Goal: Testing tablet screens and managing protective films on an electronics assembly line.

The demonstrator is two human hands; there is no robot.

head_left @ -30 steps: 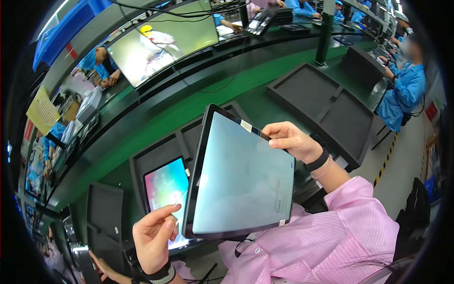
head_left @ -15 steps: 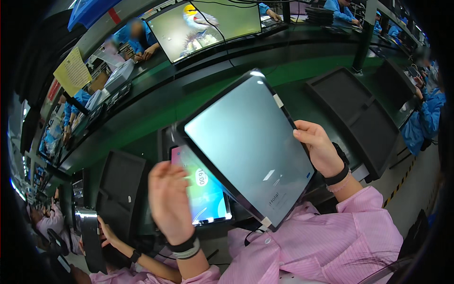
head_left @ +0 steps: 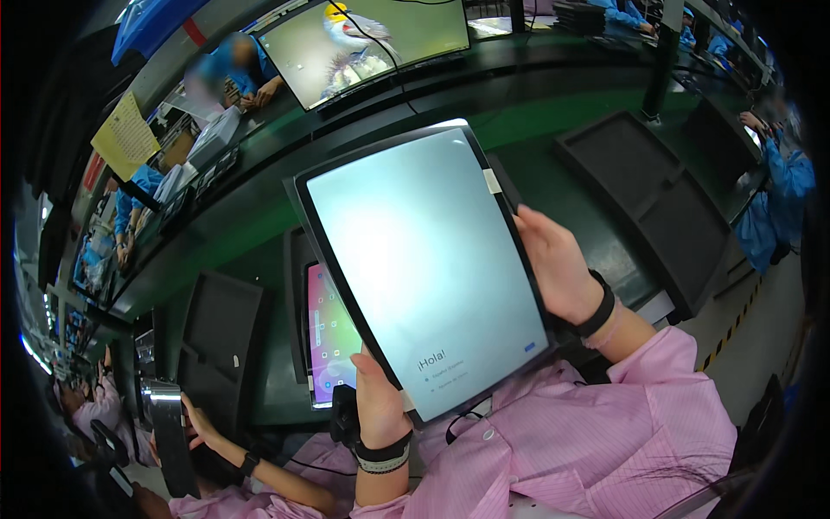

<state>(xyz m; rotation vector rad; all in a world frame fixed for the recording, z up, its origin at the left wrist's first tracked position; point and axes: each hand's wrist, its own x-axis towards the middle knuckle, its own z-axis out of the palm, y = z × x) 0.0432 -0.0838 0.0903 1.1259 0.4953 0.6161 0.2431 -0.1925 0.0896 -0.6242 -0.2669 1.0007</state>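
A large tablet (head_left: 424,259) with a bright, pale screen and a dark frame is held up, tilted, between both my hands. My left hand (head_left: 380,402) grips its lower left edge, the thumb showing along the side and the other fingers hidden behind. On the right edge, my right hand (head_left: 555,268) holds it, its fingers passing partly behind the frame. Small white tabs sit on two of the tablet's edges. Behind it, a second tablet (head_left: 328,342) with a colourful lit screen lies in a black tray (head_left: 296,303), partly covered by the held one.
Black compartment trays stand at the right (head_left: 644,208) and left (head_left: 220,346) of the green-topped bench (head_left: 510,121). A monitor (head_left: 372,43) is at the back. A neighbour in pink at the lower left holds a dark flat device (head_left: 169,437). People in blue work beyond.
My left hand has come from free in the air onto the held tablet's lower left edge. The tablet has turned more upright and shifted left. The lying tablet's screen now shows icons.
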